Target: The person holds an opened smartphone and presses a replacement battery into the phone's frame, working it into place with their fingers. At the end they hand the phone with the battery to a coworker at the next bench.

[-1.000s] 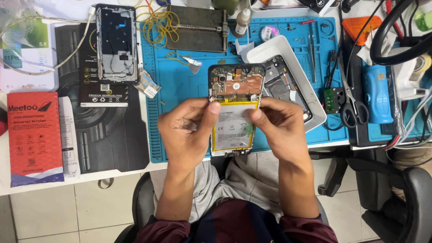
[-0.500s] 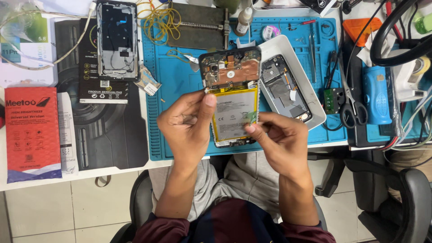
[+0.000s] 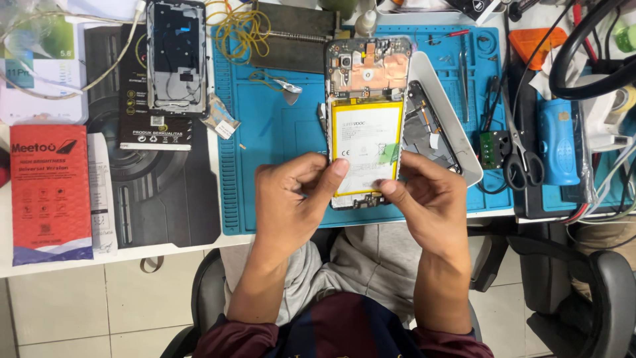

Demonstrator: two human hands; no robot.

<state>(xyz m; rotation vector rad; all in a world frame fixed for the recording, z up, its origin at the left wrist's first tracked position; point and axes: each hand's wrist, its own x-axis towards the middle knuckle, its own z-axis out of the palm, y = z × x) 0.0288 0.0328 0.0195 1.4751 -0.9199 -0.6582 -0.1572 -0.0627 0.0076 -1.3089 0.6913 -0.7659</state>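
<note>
The lower end of the opened phone (image 3: pixel 366 119) is hidden behind the fingers of the left hand (image 3: pixel 291 202) and the right hand (image 3: pixel 430 205), so how they grip it underneath cannot be told. The phone covers part of the white tray (image 3: pixel 457 126). The phone frame (image 3: pixel 175 56) is cut off by the top edge, as is the small bottle (image 3: pixel 366 23). The print on the red box (image 3: pixel 50 192) is too small to make out.

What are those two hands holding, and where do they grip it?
Both hold an opened phone with its yellow-edged battery showing: left hand on its lower left edge, right hand on its lower right edge.
</note>
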